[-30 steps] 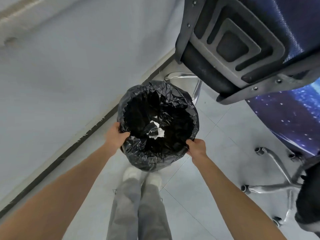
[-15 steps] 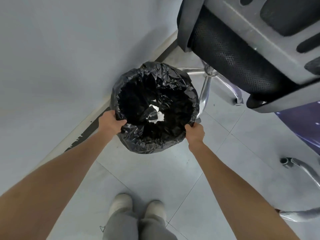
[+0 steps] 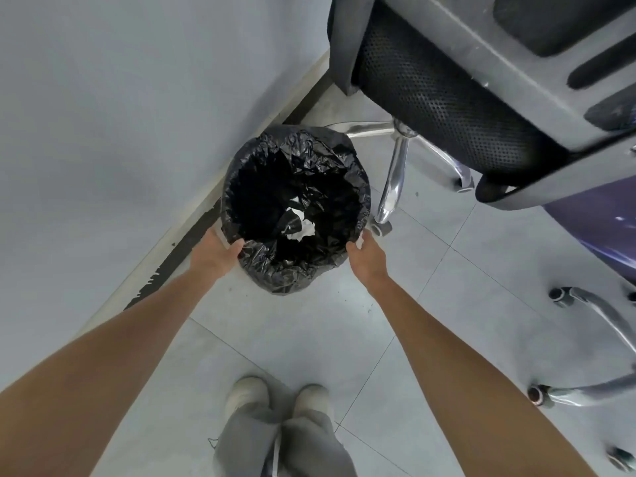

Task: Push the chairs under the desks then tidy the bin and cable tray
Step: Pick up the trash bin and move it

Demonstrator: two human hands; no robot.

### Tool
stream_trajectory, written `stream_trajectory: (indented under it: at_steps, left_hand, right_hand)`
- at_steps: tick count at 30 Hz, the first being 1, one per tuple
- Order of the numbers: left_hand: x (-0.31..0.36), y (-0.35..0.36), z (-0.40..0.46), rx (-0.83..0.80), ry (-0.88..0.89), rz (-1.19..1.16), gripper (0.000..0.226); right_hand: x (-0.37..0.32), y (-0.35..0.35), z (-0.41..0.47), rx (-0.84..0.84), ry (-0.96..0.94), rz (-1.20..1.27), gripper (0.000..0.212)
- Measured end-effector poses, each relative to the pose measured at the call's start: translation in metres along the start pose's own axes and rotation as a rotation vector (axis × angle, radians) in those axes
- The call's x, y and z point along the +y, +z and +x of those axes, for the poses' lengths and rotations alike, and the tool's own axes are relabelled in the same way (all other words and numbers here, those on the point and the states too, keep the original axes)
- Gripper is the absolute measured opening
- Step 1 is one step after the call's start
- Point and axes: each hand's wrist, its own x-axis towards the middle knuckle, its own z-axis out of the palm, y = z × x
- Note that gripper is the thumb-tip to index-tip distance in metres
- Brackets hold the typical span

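A round bin (image 3: 296,277) lined with a crinkled black bag stands low by the wall, near the floor. White crumpled paper (image 3: 303,228) lies at its bottom. My left hand (image 3: 216,253) grips the bin's near left rim, thumb over the bag's edge. My right hand (image 3: 366,256) holds the near right rim. A black mesh office chair (image 3: 447,98) looms at the upper right, its chrome base leg (image 3: 392,180) just right of the bin.
A pale wall (image 3: 120,115) with a dark skirting strip (image 3: 179,256) runs along the left. A second chair's chrome legs and castors (image 3: 585,339) sit at the right. My shoes (image 3: 275,397) stand on grey floor tiles below the bin.
The bin has gone down and away from me toward the wall corner beside the chair base, both hands still on its rim. My feet now appear farther behind it.
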Motion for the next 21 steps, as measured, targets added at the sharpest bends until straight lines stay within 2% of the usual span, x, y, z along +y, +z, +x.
stream_trajectory:
  at_steps: [3, 7, 9, 13, 17, 21]
  left_hand:
    - [0.015, -0.022, -0.037, 0.016, 0.079, -0.001, 0.043]
    - [0.051, -0.056, -0.114, 0.031, 0.463, -0.035, 0.028]
    - [0.068, -0.073, -0.16, -0.017, 0.612, -0.054, 0.027]
    - [0.095, -0.117, -0.252, -0.088, 0.704, -0.141, 0.032]
    - [0.102, -0.166, -0.341, -0.101, 0.71, -0.274, 0.031]
    - [0.081, -0.2, -0.418, -0.147, 0.748, -0.366, 0.029]
  right_hand:
    - [-0.016, -0.022, -0.041, -0.014, -0.222, -0.1, 0.037]
    - [-0.039, -0.061, -0.102, -0.046, -0.395, -0.24, 0.044]
    - [-0.054, -0.085, -0.137, -0.024, -0.463, -0.301, 0.044]
    - [-0.081, -0.143, -0.218, 0.031, -0.571, -0.379, 0.047]
    - [-0.094, -0.191, -0.313, 0.121, -0.492, -0.261, 0.046]
    - [-0.081, -0.208, -0.421, 0.23, -0.302, 0.067, 0.042]
